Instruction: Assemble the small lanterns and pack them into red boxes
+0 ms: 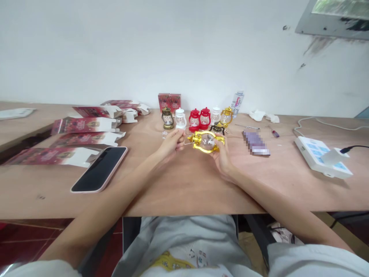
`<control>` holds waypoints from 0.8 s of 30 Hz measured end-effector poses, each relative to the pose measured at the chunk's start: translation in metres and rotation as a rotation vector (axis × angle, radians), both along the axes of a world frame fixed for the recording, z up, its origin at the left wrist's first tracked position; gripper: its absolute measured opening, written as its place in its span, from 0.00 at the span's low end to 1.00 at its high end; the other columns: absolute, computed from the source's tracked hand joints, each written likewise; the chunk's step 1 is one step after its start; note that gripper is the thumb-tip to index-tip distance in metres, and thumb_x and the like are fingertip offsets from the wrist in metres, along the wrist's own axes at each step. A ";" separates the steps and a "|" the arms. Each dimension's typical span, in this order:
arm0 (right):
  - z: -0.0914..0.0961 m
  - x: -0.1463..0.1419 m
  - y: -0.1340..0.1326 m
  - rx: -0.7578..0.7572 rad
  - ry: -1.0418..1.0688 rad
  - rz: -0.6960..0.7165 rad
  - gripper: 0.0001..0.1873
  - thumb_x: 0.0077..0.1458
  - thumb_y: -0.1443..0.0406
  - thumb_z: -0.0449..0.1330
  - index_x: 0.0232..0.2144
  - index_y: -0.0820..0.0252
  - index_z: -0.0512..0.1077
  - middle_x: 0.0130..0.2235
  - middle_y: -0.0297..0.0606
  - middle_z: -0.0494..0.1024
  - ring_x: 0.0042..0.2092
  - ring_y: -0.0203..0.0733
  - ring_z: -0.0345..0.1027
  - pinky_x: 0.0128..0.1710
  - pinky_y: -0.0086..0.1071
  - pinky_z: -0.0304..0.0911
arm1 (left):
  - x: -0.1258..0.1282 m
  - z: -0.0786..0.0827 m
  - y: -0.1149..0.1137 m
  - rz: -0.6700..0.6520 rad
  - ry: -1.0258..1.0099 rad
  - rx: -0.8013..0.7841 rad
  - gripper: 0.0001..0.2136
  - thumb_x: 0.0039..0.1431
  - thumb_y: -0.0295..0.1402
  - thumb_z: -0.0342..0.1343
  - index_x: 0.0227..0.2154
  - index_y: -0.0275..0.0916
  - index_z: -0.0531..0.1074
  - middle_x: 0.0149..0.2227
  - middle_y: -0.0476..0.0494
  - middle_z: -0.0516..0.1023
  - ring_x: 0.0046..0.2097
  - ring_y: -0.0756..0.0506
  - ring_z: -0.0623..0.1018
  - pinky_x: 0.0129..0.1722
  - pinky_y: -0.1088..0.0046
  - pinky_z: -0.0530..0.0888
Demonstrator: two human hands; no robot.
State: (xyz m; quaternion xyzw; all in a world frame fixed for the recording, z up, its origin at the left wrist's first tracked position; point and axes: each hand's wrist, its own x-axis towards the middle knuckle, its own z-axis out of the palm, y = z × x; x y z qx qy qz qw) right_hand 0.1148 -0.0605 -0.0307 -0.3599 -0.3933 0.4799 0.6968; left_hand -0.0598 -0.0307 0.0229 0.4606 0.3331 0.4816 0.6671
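Observation:
A small gold toy lantern (205,141) with a clear globe lies on its side just above the wooden table (178,188), held between both hands. My right hand (221,158) cups it from below and the right, fingers closed round it. My left hand (172,143) pinches its thin wire handle at the left end. Behind stands a row of little lanterns: a bronze one (167,118), a white one (180,119), two red ones (199,119), a clear white one (215,114) and a gold one (226,116).
A black phone in a pink case (100,168) lies to the left, beside several flattened red and white cartons (83,125). A red box (169,101) and a water bottle (237,103) stand at the back. A small screwdriver (275,132), a white power strip (321,156) and crumpled tissue (261,115) lie on the right.

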 end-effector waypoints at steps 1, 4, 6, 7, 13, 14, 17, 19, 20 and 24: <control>0.001 -0.002 -0.001 -0.006 0.016 0.010 0.15 0.47 0.58 0.59 0.39 0.48 0.62 0.44 0.27 0.71 0.43 0.37 0.69 0.41 0.37 0.70 | 0.000 0.000 0.000 -0.004 0.017 0.001 0.12 0.65 0.31 0.47 0.24 0.36 0.61 0.16 0.60 0.49 0.15 0.59 0.51 0.15 0.86 0.50; 0.004 -0.004 -0.002 -0.032 0.055 0.030 0.14 0.47 0.58 0.59 0.38 0.49 0.63 0.42 0.28 0.72 0.42 0.37 0.69 0.41 0.38 0.71 | 0.000 0.001 -0.002 -0.014 0.047 0.018 0.12 0.64 0.32 0.48 0.24 0.35 0.61 0.16 0.60 0.49 0.15 0.60 0.51 0.15 0.87 0.49; 0.005 -0.004 -0.002 -0.054 0.092 0.044 0.15 0.46 0.58 0.60 0.38 0.50 0.64 0.41 0.28 0.73 0.41 0.38 0.70 0.40 0.39 0.71 | 0.000 0.000 -0.003 -0.022 0.059 0.035 0.12 0.64 0.33 0.50 0.24 0.35 0.61 0.16 0.60 0.50 0.15 0.60 0.51 0.15 0.87 0.50; 0.005 -0.004 -0.001 -0.063 0.108 0.049 0.15 0.46 0.58 0.60 0.38 0.50 0.64 0.41 0.28 0.73 0.41 0.39 0.70 0.40 0.39 0.72 | 0.000 0.000 -0.003 -0.025 0.063 0.043 0.12 0.63 0.33 0.50 0.25 0.35 0.62 0.16 0.60 0.50 0.15 0.60 0.51 0.15 0.87 0.50; 0.003 -0.004 -0.001 -0.060 0.081 0.080 0.13 0.48 0.58 0.59 0.37 0.49 0.63 0.42 0.27 0.73 0.41 0.38 0.70 0.40 0.38 0.72 | 0.000 -0.005 0.000 -0.047 0.041 0.093 0.12 0.60 0.36 0.55 0.25 0.36 0.62 0.16 0.60 0.49 0.15 0.59 0.50 0.16 0.87 0.50; 0.002 -0.004 -0.001 -0.058 0.072 0.083 0.13 0.48 0.58 0.59 0.37 0.49 0.63 0.43 0.27 0.73 0.41 0.38 0.70 0.40 0.39 0.72 | 0.000 -0.006 0.000 -0.054 0.039 0.100 0.12 0.60 0.36 0.56 0.25 0.36 0.62 0.16 0.60 0.49 0.15 0.59 0.51 0.16 0.87 0.50; 0.002 -0.005 -0.001 -0.062 0.090 0.088 0.13 0.48 0.58 0.59 0.38 0.49 0.64 0.43 0.27 0.73 0.42 0.39 0.70 0.41 0.39 0.71 | 0.000 -0.008 0.001 -0.065 0.035 0.112 0.13 0.58 0.37 0.57 0.25 0.37 0.61 0.16 0.60 0.49 0.16 0.59 0.51 0.16 0.87 0.50; 0.002 -0.005 -0.001 -0.065 0.116 0.089 0.14 0.47 0.58 0.60 0.38 0.49 0.64 0.42 0.28 0.74 0.41 0.39 0.70 0.40 0.39 0.72 | 0.000 -0.010 0.002 -0.068 0.034 0.115 0.14 0.57 0.38 0.58 0.24 0.37 0.60 0.16 0.60 0.50 0.16 0.59 0.52 0.16 0.87 0.50; 0.002 -0.005 -0.001 -0.066 0.129 0.092 0.14 0.47 0.58 0.60 0.38 0.50 0.65 0.42 0.28 0.74 0.41 0.39 0.70 0.40 0.38 0.72 | -0.001 -0.011 0.002 -0.069 0.035 0.119 0.14 0.57 0.38 0.59 0.25 0.37 0.60 0.16 0.60 0.50 0.16 0.59 0.52 0.17 0.87 0.50; 0.003 -0.004 0.000 -0.062 0.139 0.107 0.14 0.47 0.59 0.60 0.38 0.50 0.65 0.41 0.28 0.74 0.40 0.38 0.70 0.39 0.37 0.72 | -0.002 -0.015 0.006 -0.073 0.048 0.148 0.14 0.56 0.39 0.59 0.26 0.37 0.61 0.17 0.60 0.49 0.16 0.59 0.51 0.17 0.86 0.50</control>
